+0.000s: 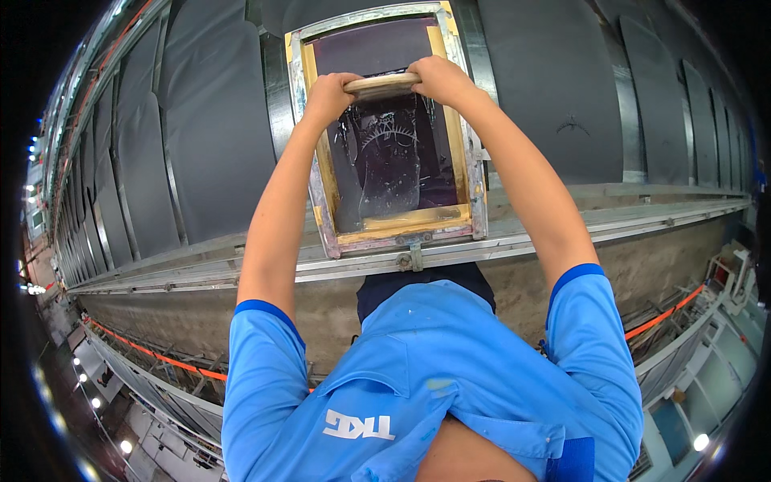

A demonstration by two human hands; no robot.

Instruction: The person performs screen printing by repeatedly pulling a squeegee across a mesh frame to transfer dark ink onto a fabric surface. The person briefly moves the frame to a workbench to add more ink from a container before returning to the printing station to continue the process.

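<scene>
Both my hands grip a wooden-handled squeegee point(382, 83) across the screen printing frame point(478, 210). My left hand point(328, 98) is closed round its left end, and my right hand point(440, 80) round its right end. Below the squeegee, the dark mesh point(438, 173) carries wet, glossy streaks of clear ink and a pale curved pattern. Yellowish tape lines the frame's inner edges. The squeegee's blade edge is hard to make out against the dark mesh.
Dark grey sheets point(213, 120) lie in a row on the long table to both sides, with metal strips between them. The sheet at right point(550, 88) bears a small dark arched print. A metal rail point(522, 243) runs along the near table edge, with a clamp point(409, 259) at the frame.
</scene>
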